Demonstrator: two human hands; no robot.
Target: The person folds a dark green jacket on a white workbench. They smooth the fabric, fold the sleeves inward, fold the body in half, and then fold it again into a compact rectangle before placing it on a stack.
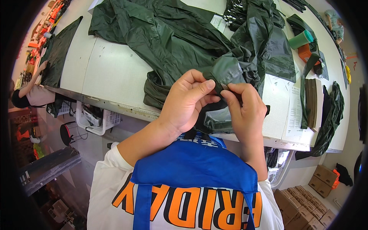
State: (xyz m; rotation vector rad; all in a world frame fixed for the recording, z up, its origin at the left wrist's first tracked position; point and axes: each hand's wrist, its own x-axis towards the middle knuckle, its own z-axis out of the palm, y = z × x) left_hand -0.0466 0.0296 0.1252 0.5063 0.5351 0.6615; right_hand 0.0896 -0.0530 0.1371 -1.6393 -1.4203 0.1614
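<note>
A dark green, shiny waterproof garment [172, 42] lies spread and crumpled over the white table. Close to the table's front edge, my left hand [188, 97] pinches a folded edge of it between thumb and fingers. Just to the right, my right hand [245, 107] pinches the same edge, its fingertips almost meeting the left ones. Whatever small detail sits between the fingertips is hidden. Below the hands hangs a part of the garment with grey mesh [218, 119]. A white label [218, 23] shows near the far side of the cloth.
On the right stand a green cup [301, 39], an orange box [306, 53] and a printed sheet [294, 111]. Another dark garment [333, 119] drapes over the table's right end. White baskets [96, 119] sit beneath the table. At the far left a person [32, 90] handles dark cloth.
</note>
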